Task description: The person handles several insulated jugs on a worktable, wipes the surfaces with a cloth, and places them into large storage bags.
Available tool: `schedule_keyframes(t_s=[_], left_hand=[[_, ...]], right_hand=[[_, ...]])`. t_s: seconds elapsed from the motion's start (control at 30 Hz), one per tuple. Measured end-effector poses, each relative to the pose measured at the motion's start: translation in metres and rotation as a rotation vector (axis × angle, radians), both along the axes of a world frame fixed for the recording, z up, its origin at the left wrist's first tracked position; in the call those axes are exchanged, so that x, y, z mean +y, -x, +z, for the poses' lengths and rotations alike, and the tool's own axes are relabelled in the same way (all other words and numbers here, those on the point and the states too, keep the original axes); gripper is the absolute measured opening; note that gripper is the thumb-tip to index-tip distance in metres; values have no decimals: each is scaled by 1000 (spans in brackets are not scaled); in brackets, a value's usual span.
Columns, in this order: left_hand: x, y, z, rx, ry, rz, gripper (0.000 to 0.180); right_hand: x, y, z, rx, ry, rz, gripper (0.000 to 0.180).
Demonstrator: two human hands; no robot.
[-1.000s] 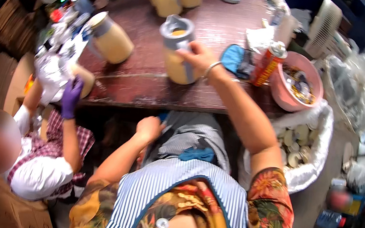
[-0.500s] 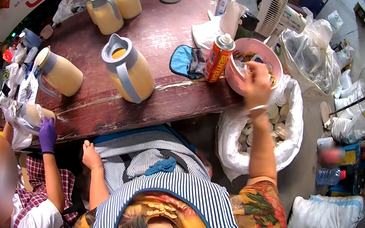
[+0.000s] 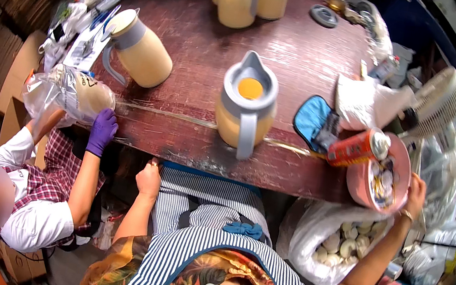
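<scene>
At the table's right corner, my right hand (image 3: 415, 197) is closed on the outer right side of a pink basin (image 3: 356, 184) that holds small loose parts. My left hand (image 3: 148, 178) is a closed fist by the table's front edge; whatever it may hold is hidden. A cream vacuum jug (image 3: 245, 112) with a grey collar and handle stands upright between my hands, its mouth showing a yellow-orange disc. Against the basin's left side leans a red spray can (image 3: 359, 148). A blue cloth pad (image 3: 315, 120) lies just left of the can.
Another cream jug (image 3: 145, 59) is tilted at the left, with several behind. At the left, a co-worker's purple-gloved hand (image 3: 103, 131) touches a plastic-wrapped jug (image 3: 93, 97). Below the basin, a white sack (image 3: 302, 236) holds pale round pieces. A fan (image 3: 443, 104) stands far right.
My right hand has gone from inside the pink basin to its outer right side. The spray can, upright before, now tilts against the basin. The view has swung to the right.
</scene>
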State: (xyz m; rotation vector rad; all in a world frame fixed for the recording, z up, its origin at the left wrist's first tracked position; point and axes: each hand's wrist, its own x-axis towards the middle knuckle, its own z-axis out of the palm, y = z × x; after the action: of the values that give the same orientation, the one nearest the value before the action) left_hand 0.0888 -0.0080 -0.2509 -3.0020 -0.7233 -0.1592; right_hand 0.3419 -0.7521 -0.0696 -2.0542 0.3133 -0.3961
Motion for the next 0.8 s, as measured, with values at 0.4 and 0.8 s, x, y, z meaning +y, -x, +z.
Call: schedule_keyframes(t_s=[0.4, 0.8], left_hand=[[74, 41, 67, 214, 2, 419, 23], [-35, 30, 123, -647, 655, -5, 10]], right_hand=[[283, 17, 88, -272, -197, 508, 7], [392, 100, 18, 232, -535, 950, 6]])
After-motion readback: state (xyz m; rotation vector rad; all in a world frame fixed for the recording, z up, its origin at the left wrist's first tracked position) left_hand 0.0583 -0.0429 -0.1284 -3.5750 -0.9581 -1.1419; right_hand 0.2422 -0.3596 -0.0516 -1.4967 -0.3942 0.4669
